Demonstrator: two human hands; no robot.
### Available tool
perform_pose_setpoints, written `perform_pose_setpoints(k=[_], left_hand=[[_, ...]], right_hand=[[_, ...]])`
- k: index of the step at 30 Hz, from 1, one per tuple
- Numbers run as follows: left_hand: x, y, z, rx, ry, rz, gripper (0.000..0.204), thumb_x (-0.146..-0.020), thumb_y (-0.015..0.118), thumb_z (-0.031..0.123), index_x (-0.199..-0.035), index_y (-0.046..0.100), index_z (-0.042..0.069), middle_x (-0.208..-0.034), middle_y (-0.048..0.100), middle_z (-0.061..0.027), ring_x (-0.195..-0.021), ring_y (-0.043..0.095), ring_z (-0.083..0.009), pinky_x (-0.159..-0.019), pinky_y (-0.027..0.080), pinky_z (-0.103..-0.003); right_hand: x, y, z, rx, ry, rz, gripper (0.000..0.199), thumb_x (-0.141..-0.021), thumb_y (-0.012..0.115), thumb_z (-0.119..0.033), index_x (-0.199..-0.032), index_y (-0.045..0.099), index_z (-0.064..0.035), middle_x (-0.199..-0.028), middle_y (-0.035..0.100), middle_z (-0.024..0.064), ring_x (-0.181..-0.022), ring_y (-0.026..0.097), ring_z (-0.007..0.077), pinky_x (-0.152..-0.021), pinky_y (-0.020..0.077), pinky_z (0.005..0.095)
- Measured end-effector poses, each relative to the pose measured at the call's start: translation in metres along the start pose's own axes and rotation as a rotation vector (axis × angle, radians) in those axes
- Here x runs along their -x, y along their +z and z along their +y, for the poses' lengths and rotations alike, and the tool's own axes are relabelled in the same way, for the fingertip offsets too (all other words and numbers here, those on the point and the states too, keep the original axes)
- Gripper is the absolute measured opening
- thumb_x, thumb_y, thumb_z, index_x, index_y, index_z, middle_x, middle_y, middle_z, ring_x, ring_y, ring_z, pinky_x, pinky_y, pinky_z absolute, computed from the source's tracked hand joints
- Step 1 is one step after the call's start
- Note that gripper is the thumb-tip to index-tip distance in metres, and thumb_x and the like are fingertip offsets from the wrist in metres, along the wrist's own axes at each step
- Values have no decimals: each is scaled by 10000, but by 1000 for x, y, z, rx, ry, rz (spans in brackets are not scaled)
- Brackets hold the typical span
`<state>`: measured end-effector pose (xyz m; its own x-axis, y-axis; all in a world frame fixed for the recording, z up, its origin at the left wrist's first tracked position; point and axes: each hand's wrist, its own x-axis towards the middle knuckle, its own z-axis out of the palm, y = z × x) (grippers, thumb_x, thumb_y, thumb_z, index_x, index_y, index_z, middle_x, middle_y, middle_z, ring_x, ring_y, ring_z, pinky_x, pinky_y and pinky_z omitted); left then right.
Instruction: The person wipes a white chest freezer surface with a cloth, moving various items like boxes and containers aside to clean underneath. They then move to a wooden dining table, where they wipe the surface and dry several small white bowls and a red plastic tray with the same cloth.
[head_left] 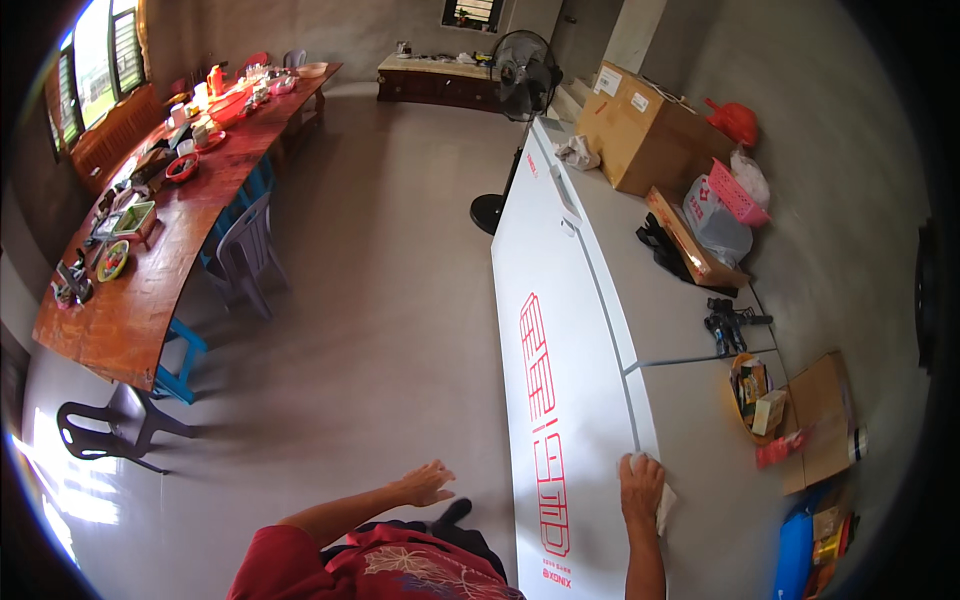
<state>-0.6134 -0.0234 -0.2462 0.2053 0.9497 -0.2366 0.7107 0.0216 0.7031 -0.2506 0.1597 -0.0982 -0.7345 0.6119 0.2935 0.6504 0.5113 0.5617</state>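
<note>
A long white chest freezer with red printing on its front stands at my right. My right hand rests on the front edge of its lid, fingers curled over a pale cloth that sticks out beside the palm. Most of that cloth is hidden under the hand. My left hand hangs in the air over the floor, in front of my red shirt, with its fingers apart and nothing in it.
On the freezer top stand a large cardboard box, a pink basket, a black stand-like object and a round basket of small packages. A fan stands beyond. Leftward are a cluttered wooden table and plastic chairs.
</note>
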Motion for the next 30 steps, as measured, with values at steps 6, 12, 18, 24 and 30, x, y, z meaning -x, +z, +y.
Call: perform_pose_setpoints(k=[6,12,18,24,30], left_hand=[[-16,-13,-15,47,-113,-59,485,-848,595,397,-1196,553,62,-1164,516,-223,-1101,500,-387,-905,440,-482],[-46,-31,-34,21,-151,-66,441,-864,539,363,-1206,541,85,-1151,543,-212,-1064,535,-389,-905,445,-490],[-77,-54,-34,102,-359,134,454,-891,519,392,-1238,503,100,-1189,510,-201,-1089,527,-387,-907,447,-489],[-46,-59,-58,125,-524,130,472,-890,526,416,-1242,494,102,-1186,504,-207,-1090,527,-385,-909,448,-478],[2,-73,-83,178,-569,84,480,-882,534,410,-1234,492,86,-1183,524,-206,-1077,538,-379,-886,465,-462]], right_hand=[[-83,60,-9,-149,-111,0,227,-798,519,-120,-1013,582,-80,-903,523,110,-835,493,267,-766,393,379],[-213,110,-23,-252,-306,172,255,-798,508,-99,-1038,589,-68,-955,531,122,-926,507,280,-790,409,405],[-254,223,-37,-29,-305,1,322,-914,396,-101,-1187,528,6,-1227,492,161,-1219,378,298,-1079,247,415],[-208,241,-55,-168,-552,-66,386,-863,499,-148,-1206,533,26,-1291,477,169,-1243,393,327,-1071,276,457],[-93,381,-35,-241,-913,18,441,-910,394,-248,-1299,451,-49,-1400,392,167,-1345,293,306,-1070,249,532]])
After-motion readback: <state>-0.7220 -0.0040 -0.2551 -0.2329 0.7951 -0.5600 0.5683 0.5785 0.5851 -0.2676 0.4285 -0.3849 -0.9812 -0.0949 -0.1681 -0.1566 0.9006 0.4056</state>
